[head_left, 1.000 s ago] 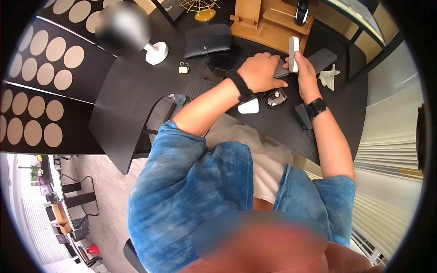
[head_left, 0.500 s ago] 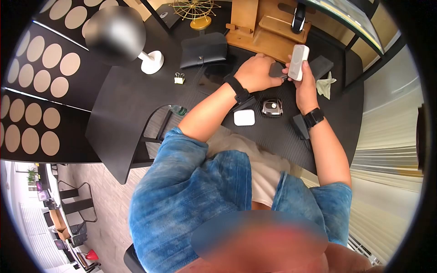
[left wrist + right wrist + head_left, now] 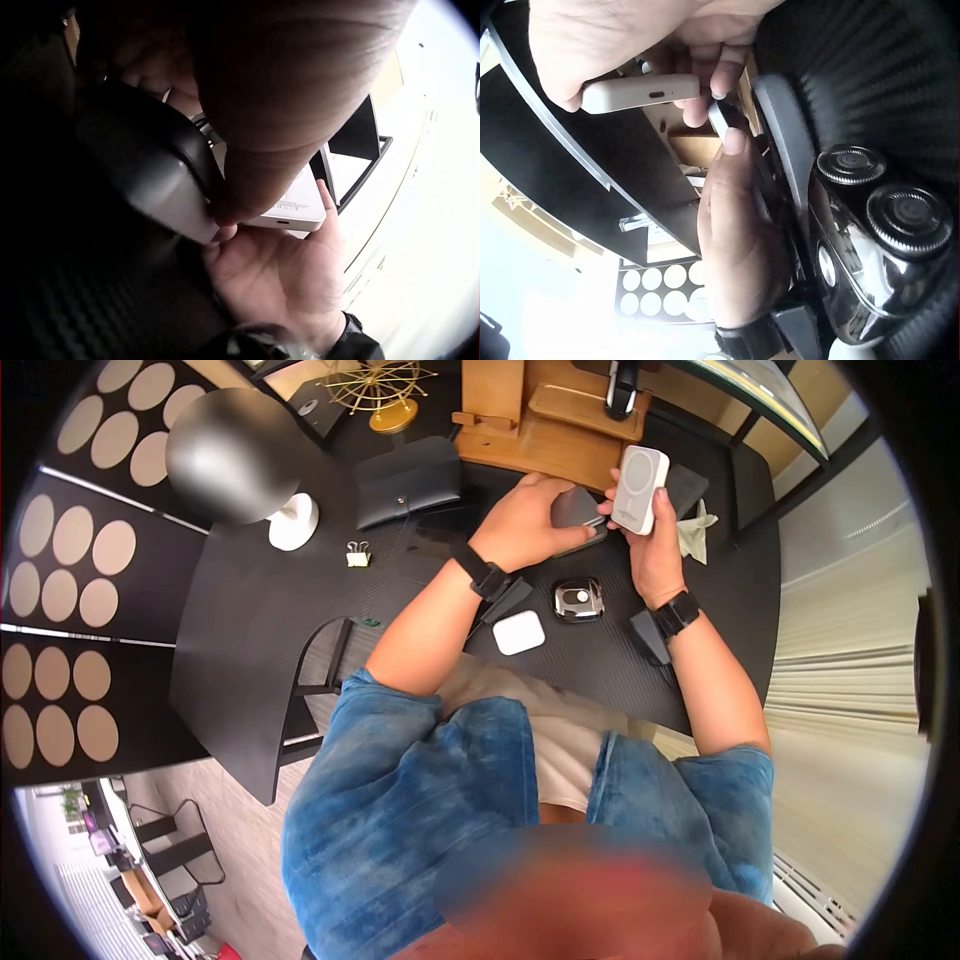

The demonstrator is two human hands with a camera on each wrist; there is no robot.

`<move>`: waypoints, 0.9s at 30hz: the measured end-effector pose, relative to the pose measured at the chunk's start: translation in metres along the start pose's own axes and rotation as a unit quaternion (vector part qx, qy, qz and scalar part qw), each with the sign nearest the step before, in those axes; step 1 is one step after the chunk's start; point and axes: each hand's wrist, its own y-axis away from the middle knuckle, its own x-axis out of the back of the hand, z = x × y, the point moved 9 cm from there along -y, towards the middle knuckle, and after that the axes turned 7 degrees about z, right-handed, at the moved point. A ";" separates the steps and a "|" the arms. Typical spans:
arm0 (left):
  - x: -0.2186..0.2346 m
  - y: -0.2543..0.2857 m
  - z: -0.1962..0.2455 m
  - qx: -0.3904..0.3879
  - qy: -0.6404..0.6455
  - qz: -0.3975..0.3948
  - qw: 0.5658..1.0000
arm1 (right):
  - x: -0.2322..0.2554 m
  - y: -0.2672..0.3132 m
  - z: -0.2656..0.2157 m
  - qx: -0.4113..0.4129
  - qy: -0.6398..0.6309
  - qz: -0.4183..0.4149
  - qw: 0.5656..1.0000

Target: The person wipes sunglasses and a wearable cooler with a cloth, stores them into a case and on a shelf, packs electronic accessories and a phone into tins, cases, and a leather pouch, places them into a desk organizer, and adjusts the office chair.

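Note:
My right hand (image 3: pixel 655 560) holds up a white power bank (image 3: pixel 640 490), its ring-marked face showing in the head view. A small port shows on the end of the power bank (image 3: pixel 656 94) in the right wrist view. Just left of it, my left hand (image 3: pixel 520 525) grips a flat dark grey object (image 3: pixel 577 508) with rounded corners, thumb along its near edge. Fingertips of my right hand come right up to this object's edge. Nearer me on the desk lie a shiny electric shaver (image 3: pixel 578 600) with two round heads (image 3: pixel 909 216) and a white rounded case (image 3: pixel 518 632).
A black pouch (image 3: pixel 408 480) and a binder clip (image 3: pixel 358 554) lie left on the black desk (image 3: pixel 250 595). Behind the hands stands a wooden stand (image 3: pixel 545 452). A crumpled pale cloth (image 3: pixel 696 532) is at the right, a white lamp (image 3: pixel 292 523) at the far left.
My right hand has turned the power bank from edge-on to face-up. My left thumb has come in onto the dark grey object, which shows more. The head view has shifted.

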 end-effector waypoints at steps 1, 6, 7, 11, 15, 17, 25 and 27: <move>-0.003 0.000 -0.002 -0.003 0.004 -0.005 1.000 | 0.001 0.000 -0.001 0.001 0.001 0.007 1.000; -0.001 -0.004 -0.006 -0.016 0.033 0.017 0.999 | 0.003 0.001 -0.004 0.016 -0.007 0.013 1.000; 0.003 -0.005 -0.004 -0.028 0.050 0.036 0.998 | 0.004 0.001 -0.006 0.028 -0.008 0.018 0.999; 0.001 -0.007 -0.026 0.185 0.283 0.035 0.940 | 0.007 -0.001 -0.006 0.035 -0.017 0.032 0.999; -0.001 -0.009 -0.021 0.197 0.498 0.015 0.844 | 0.005 -0.001 -0.001 0.017 0.001 0.020 1.000; -0.005 -0.009 -0.020 0.190 0.511 0.004 0.838 | 0.004 0.001 -0.001 0.017 0.009 0.021 1.000; -0.014 -0.011 -0.008 0.145 0.560 -0.058 0.813 | 0.002 -0.001 0.004 0.083 0.122 -0.010 0.989; -0.017 -0.010 -0.005 0.141 0.564 -0.058 0.812 | 0.001 -0.001 0.008 0.088 0.109 -0.006 0.990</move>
